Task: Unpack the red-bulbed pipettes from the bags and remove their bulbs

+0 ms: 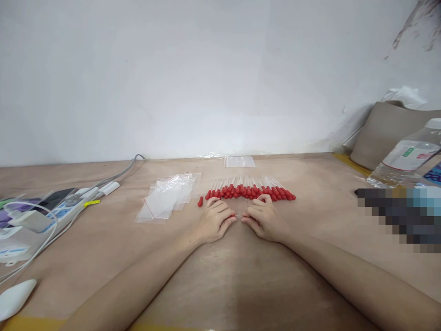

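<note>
A row of several clear droppers with red rubber bulbs [250,191] lies across the middle of the wooden table [220,276]. My left hand [214,220] and my right hand [263,218] rest just in front of that row, fingers curled, fingertips almost meeting. Between them they pinch one dropper [237,215], its red bulb at my left fingertips and its thin clear tube running to my right fingertips. A single loose red bulb [200,201] lies at the left end of the row.
A pile of small clear plastic bags [168,195] lies left of the droppers, another bag [239,161] by the wall. A power strip with cables and a charger [51,214] sits far left. A water bottle [406,158] and a cushion [386,133] are at right.
</note>
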The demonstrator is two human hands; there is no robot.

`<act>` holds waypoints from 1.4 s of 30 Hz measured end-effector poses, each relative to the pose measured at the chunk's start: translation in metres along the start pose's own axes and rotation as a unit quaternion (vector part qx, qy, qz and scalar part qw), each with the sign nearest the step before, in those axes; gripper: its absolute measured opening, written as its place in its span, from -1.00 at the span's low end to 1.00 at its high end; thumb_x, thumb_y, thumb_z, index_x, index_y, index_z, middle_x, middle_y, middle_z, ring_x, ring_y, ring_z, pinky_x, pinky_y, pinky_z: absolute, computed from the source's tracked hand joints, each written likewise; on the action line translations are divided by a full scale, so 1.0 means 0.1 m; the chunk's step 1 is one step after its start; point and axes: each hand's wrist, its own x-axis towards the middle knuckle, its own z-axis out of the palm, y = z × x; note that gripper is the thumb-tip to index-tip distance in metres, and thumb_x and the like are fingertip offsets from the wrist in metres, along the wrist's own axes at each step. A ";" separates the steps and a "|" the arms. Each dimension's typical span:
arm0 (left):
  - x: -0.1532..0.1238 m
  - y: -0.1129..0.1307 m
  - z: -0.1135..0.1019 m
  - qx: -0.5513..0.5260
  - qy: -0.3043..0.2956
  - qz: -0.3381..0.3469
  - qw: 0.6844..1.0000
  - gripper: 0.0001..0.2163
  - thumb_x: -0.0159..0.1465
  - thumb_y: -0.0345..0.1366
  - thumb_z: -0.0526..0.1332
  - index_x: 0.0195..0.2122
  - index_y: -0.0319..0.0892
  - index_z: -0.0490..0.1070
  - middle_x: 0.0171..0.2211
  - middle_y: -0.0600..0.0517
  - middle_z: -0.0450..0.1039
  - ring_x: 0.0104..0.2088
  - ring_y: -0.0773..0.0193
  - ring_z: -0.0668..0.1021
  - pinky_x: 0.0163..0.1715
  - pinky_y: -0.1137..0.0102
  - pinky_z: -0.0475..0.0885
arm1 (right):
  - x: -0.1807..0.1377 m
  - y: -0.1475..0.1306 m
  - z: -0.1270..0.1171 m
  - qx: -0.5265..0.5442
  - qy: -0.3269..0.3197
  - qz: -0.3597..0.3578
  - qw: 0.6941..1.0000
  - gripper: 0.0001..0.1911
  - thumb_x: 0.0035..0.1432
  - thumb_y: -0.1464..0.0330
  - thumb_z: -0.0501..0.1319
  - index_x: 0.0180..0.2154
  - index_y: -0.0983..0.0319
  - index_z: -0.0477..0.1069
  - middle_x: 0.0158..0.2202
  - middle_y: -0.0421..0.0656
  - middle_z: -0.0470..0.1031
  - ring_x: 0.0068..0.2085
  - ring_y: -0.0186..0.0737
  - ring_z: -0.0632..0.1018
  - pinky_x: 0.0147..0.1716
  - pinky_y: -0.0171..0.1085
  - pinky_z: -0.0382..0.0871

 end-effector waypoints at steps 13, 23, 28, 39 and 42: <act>-0.09 -0.07 -0.04 0.004 -0.001 -0.008 1.000 -0.74 0.29 -0.28 -0.09 -0.43 -0.15 0.33 -0.47 0.04 0.34 -0.34 0.28 0.38 -0.08 0.26 0.19 | -0.06 0.07 -0.01 -0.028 0.012 -0.062 0.998 -0.70 0.20 0.41 -0.09 -0.52 0.23 0.29 -0.55 -0.18 0.28 -0.38 -0.29 0.23 -0.26 -0.24 0.05; -0.27 -0.56 -0.25 0.014 0.165 -0.239 0.957 -0.72 0.29 -0.26 -0.09 -0.12 -0.18 0.34 -0.38 0.00 0.25 -0.30 0.25 0.39 -0.23 0.36 0.33 | -0.15 0.16 0.01 -0.034 0.076 0.142 0.986 -0.78 0.10 0.45 -0.01 -0.25 0.23 0.37 -0.46 -0.16 0.40 -0.37 -0.27 0.34 -0.31 -0.25 0.06; -0.29 -0.76 -0.16 0.040 0.157 -0.300 0.940 -0.69 0.24 -0.31 -0.03 -0.02 -0.24 0.28 -0.32 -0.03 0.23 -0.27 0.22 0.41 -0.18 0.32 0.34 | -0.14 0.09 0.09 -0.068 0.023 0.174 0.982 -0.79 0.01 0.51 -0.01 -0.35 0.23 0.35 -0.48 -0.17 0.39 -0.35 -0.24 0.35 -0.29 -0.24 0.02; -0.28 -0.74 -0.17 0.002 0.102 -0.341 0.935 -0.65 0.26 -0.19 -0.06 -0.06 -0.26 0.32 -0.24 -0.10 0.39 -0.30 0.23 0.47 -0.18 0.32 0.36 | -0.06 -0.07 -0.02 0.038 -0.054 0.180 0.982 -0.72 0.11 0.20 0.07 -0.20 0.21 0.35 -0.36 -0.15 0.36 -0.26 -0.23 0.35 -0.21 -0.21 0.06; -0.28 -0.76 -0.18 0.000 0.101 -0.347 0.932 -0.66 0.26 -0.18 -0.05 -0.07 -0.26 0.33 -0.22 -0.10 0.40 -0.31 0.23 0.47 -0.19 0.31 0.36 | -0.07 -0.07 -0.05 0.042 -0.071 0.165 0.983 -0.64 0.08 0.13 0.09 -0.16 0.21 0.34 -0.29 -0.12 0.36 -0.22 -0.20 0.34 -0.18 -0.18 0.06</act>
